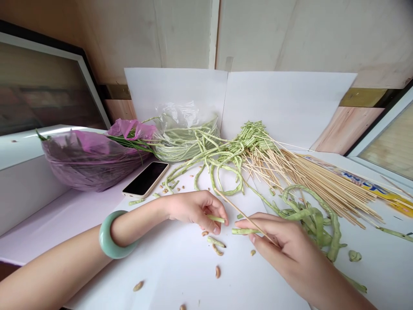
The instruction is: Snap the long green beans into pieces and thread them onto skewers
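Note:
My left hand (198, 209), below a pale green bangle (111, 237) on the wrist, is closed on a short green bean piece (215, 218). To its right, my right hand (277, 237) pinches another bean piece (244, 231), and a thin wooden skewer (235, 206) slants across its fingers up to the left. The two pieces are apart. A loose bean piece (216, 242) and several brown seeds (217, 271) lie on the white paper between and below my hands.
A black-screened phone (146, 178) lies left, near a purple bag (93, 159) of greens. Behind are a clear bag (180, 142) of long beans and a stack of bean pieces (253, 135) on skewers. Bare skewers (322, 181) and limp beans (318, 219) lie right.

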The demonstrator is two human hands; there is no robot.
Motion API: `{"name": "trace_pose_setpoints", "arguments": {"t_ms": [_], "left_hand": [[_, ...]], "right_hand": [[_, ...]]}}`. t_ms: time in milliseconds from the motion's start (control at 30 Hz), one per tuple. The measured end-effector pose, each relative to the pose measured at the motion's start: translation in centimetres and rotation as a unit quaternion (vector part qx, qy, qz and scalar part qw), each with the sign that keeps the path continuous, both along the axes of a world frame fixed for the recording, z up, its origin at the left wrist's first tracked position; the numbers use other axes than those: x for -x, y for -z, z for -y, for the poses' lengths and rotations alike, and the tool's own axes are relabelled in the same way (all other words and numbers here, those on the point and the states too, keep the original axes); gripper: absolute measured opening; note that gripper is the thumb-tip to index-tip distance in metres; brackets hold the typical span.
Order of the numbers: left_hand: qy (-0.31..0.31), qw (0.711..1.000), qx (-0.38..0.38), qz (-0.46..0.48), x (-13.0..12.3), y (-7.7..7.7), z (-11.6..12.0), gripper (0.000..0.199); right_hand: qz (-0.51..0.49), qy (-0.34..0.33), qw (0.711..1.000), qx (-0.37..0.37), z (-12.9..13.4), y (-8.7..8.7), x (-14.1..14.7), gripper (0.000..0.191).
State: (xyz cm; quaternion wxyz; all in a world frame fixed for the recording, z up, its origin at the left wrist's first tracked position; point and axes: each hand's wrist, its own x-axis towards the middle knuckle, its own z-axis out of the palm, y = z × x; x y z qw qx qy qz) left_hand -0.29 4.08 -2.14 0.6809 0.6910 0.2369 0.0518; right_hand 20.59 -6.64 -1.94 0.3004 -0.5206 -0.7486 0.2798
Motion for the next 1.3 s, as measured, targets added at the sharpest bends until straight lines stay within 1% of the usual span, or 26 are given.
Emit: {"name": "trace_pose_setpoints", "arguments": {"t_ms": [67,167,233,300,400,467,567,733,867,967,1000,1033,1133,1300], "left_hand": [[-0.02,0.999,0.046,0.019,-0.2,0.2,0.0,0.036],[-0.043,0.994,0.093,0.029,-0.4,0.3,0.2,0.045],[-0.068,0.99,0.121,0.025,-0.6,0.4,0.4,0.047],[-0.081,0.985,0.152,0.025,-0.8,0.4,0.7,0.043],[-0.063,0.983,0.171,0.032,-1.1,0.3,1.4,0.028],[-0.046,0.985,0.164,0.028,-1.3,0.2,1.8,0.026],[-0.037,0.988,0.147,0.012,-1.4,0.4,2.1,0.034],[-0.034,0.992,0.118,0.008,-1.7,1.4,2.3,0.049],[-0.06,0.992,0.107,0.03,-1.7,1.8,2.1,0.052],[-0.092,0.989,0.101,0.057,-1.6,1.7,1.9,0.055],[-0.099,0.989,0.095,0.06,-1.6,1.7,1.8,0.055],[-0.103,0.989,0.087,0.061,-1.5,1.6,1.7,0.054],[-0.095,0.992,0.065,0.059,-1.5,1.4,1.6,0.05],[-0.075,0.995,0.043,0.056,-1.7,1.4,2.1,0.043]], "right_hand": [[0.002,0.001,1.0,0.012,-0.1,0.1,-0.1,0.025],[0.01,0.03,0.999,0.044,-0.2,0.5,-0.3,0.026],[0.023,0.046,0.997,0.059,-0.2,0.7,-0.3,0.024],[0.04,0.044,0.997,0.057,-0.2,0.9,-0.2,0.017],[0.059,0.023,0.997,0.043,-0.2,1.1,0.1,0.009],[0.068,0.016,0.997,0.034,-0.2,1.3,0.4,0.008],[0.074,0.014,0.997,0.021,-0.2,1.5,0.8,0.009],[0.083,0.004,0.996,0.037,0.1,2.2,1.2,0.013],[0.073,0.024,0.997,-0.017,0.2,2.7,0.8,0.018],[0.089,0.043,0.993,-0.067,-0.2,2.4,0.1,0.011],[0.097,0.04,0.992,-0.076,-0.4,2.2,-0.2,0.008],[0.104,0.032,0.991,-0.08,-0.5,1.9,-0.3,0.009],[0.112,0.004,0.991,-0.077,-0.8,1.4,-0.6,0.019],[0.104,-0.001,0.988,-0.11,-0.6,1.6,-0.1,0.021]]}}
